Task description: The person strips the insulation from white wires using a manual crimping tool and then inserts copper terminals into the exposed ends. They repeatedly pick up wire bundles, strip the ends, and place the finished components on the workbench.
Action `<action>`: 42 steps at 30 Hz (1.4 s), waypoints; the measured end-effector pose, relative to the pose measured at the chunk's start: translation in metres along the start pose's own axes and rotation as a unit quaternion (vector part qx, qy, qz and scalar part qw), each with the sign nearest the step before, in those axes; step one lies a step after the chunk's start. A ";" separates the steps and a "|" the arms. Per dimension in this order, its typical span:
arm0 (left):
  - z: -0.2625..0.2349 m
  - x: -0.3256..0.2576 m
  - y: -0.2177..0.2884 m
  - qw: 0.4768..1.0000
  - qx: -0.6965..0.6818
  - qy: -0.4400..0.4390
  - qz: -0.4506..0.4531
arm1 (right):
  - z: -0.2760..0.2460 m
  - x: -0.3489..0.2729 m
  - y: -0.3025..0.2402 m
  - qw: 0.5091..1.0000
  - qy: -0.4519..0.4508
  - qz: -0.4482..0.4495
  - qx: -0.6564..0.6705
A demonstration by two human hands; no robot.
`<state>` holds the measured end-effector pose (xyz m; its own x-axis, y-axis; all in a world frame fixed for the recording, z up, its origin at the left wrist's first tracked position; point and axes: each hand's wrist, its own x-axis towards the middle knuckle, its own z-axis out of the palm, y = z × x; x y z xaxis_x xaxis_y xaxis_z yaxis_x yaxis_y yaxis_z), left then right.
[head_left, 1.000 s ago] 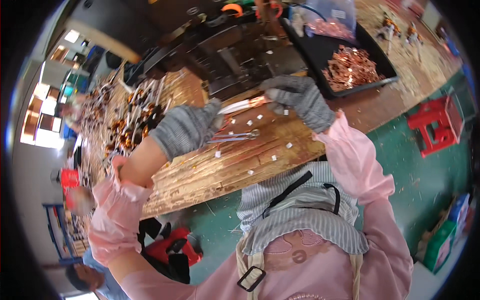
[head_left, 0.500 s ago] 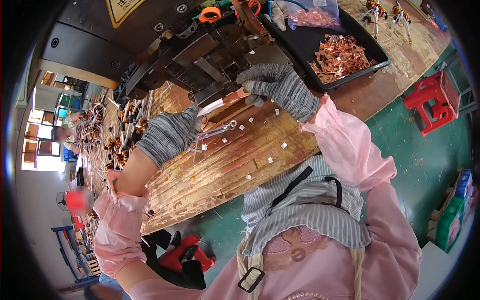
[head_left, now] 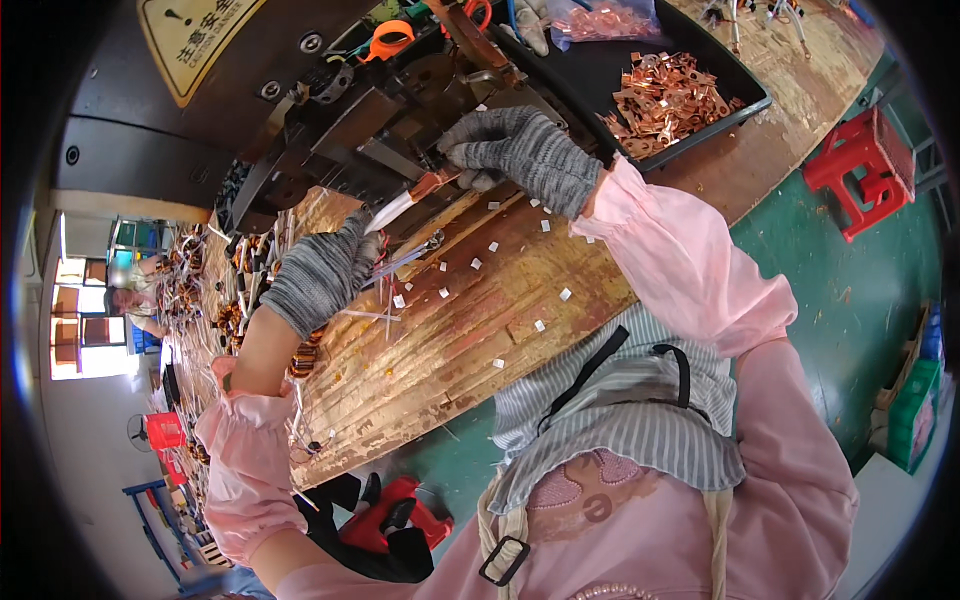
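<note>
My left hand (head_left: pixel 322 268), in a grey knit glove, is closed round a white cable (head_left: pixel 392 211) at the front of a dark metal machine (head_left: pixel 345 135). A copper terminal (head_left: pixel 430 185) shows at the cable's far end, beside the machine's working blocks. My right hand (head_left: pixel 522 155), gloved the same way, pinches that terminal's outer end; its fingertips partly cover it. Below the cable, a thin lead with a ring-shaped metal end (head_left: pixel 434 240) sticks out beside my left hand.
Small white pieces (head_left: pixel 565 294) lie scattered on the worn wooden table (head_left: pixel 450 350). A black tray (head_left: pixel 700 135) of copper terminals (head_left: pixel 665 100) stands at the back right. Orange-handled scissors (head_left: pixel 390 40) rest by the machine. Wired coils (head_left: pixel 235 310) crowd the left; a red stool (head_left: pixel 865 175) stands right.
The whole view has shifted slightly, so machine and hands appear farther up and left. Both hands keep their hold on the cable and terminal, close to the machine.
</note>
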<state>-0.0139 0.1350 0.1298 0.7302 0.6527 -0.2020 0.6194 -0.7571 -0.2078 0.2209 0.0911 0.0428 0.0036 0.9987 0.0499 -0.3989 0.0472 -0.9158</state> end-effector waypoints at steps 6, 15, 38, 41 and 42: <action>0.010 0.006 -0.019 1.000 0.014 -0.011 0.019 | -0.003 0.013 -0.002 0.999 -0.024 0.026 0.007; 0.005 0.005 -0.019 0.998 -0.019 0.035 0.048 | -0.001 0.027 -0.003 0.998 -0.033 0.037 0.032; 0.009 0.006 -0.025 0.999 -0.006 0.022 0.037 | -0.068 -0.031 -0.043 0.975 0.082 -0.121 -0.167; 0.012 0.009 -0.027 0.995 0.003 0.058 0.077 | -0.079 -0.042 -0.040 0.974 0.093 -0.123 -0.163; 0.016 0.009 -0.031 0.995 0.007 0.056 0.077 | -0.079 -0.046 -0.044 0.975 0.090 -0.116 -0.167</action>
<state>-0.0308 0.1645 0.1195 0.8436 0.5222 -0.1254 0.4950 -0.8466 -0.1958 0.3102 0.0439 0.0491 0.2309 0.9459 0.2278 -0.0478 0.2449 -0.9684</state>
